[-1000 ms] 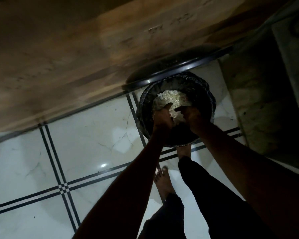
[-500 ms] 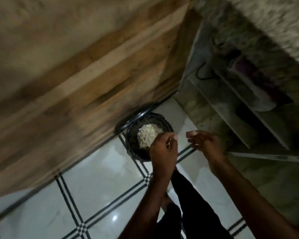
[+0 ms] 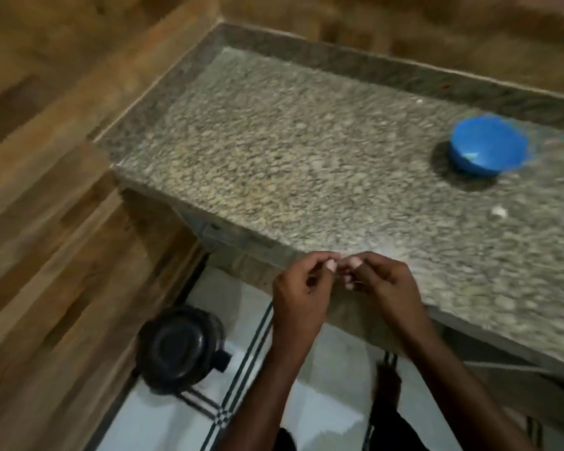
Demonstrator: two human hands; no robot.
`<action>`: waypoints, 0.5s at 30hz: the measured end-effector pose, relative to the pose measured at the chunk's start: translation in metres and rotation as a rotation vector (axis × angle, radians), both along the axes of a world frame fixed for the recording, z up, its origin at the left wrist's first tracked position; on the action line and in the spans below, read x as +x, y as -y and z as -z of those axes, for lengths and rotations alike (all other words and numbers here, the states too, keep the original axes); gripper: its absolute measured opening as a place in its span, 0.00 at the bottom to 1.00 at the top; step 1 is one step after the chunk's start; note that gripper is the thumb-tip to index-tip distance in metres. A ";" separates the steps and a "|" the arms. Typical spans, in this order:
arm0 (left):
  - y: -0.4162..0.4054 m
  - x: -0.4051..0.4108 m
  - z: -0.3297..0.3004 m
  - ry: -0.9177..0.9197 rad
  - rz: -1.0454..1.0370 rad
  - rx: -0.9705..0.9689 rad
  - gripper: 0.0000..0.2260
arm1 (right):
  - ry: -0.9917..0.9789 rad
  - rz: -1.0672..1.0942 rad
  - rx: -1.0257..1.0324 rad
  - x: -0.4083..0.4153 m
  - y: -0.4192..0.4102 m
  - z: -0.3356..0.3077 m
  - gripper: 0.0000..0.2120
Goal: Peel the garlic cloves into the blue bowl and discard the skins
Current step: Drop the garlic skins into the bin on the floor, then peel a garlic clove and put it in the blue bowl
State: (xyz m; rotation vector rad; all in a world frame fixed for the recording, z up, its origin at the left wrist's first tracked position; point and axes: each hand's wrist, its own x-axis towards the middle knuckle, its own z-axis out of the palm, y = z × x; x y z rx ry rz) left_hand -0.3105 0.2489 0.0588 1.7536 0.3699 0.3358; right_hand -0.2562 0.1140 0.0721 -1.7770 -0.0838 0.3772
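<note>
L hand (image 3: 302, 289) & R hand (image 3: 386, 283) – fingers curled, tips meeting; can't tell if anything's pinched. Round blue bowl (image 3: 487, 145) on speckled granite counter (image 3: 306, 157) – well apart.

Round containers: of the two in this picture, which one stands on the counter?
The blue bowl, at the counter's far right; the black bin stands on the floor.

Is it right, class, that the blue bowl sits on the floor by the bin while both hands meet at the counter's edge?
No. The head view shows the bowl on the counter, far right. The rest holds: the bin is on the floor, and the left hand and right hand meet at the counter's edge.
</note>
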 end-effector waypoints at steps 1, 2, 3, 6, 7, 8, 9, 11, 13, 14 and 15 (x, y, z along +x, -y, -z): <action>0.028 0.014 -0.005 0.005 0.041 0.002 0.07 | 0.025 0.034 -0.013 0.009 0.030 -0.005 0.09; 0.057 0.028 -0.008 0.004 0.074 -0.003 0.07 | 0.040 0.070 -0.026 0.018 0.061 -0.008 0.09; 0.085 0.042 -0.009 -0.001 0.104 -0.012 0.07 | 0.045 0.110 -0.036 0.028 0.091 -0.010 0.09; 0.172 0.087 -0.003 -0.025 0.193 -0.027 0.07 | 0.084 0.205 -0.096 0.060 0.182 -0.009 0.10; 0.201 0.102 0.003 -0.036 0.220 -0.018 0.07 | 0.094 0.228 -0.124 0.071 0.213 -0.005 0.10; 0.229 0.116 0.011 -0.051 0.243 -0.002 0.07 | 0.097 0.257 -0.156 0.081 0.244 0.001 0.11; 0.253 0.129 0.020 -0.068 0.263 0.013 0.07 | 0.099 0.289 -0.192 0.092 0.271 0.007 0.12; 0.293 0.150 0.040 -0.094 0.315 0.025 0.06 | 0.104 0.338 -0.279 0.109 0.321 0.023 0.13; 0.324 0.166 0.059 -0.105 0.382 0.090 0.08 | 0.115 0.380 -0.402 0.123 0.361 0.038 0.09; 0.336 0.173 0.067 -0.110 0.413 0.157 0.09 | 0.114 0.400 -0.450 0.129 0.377 0.043 0.07; 0.345 0.179 0.073 -0.108 0.436 0.248 0.11 | 0.109 0.421 -0.493 0.136 0.389 0.049 0.05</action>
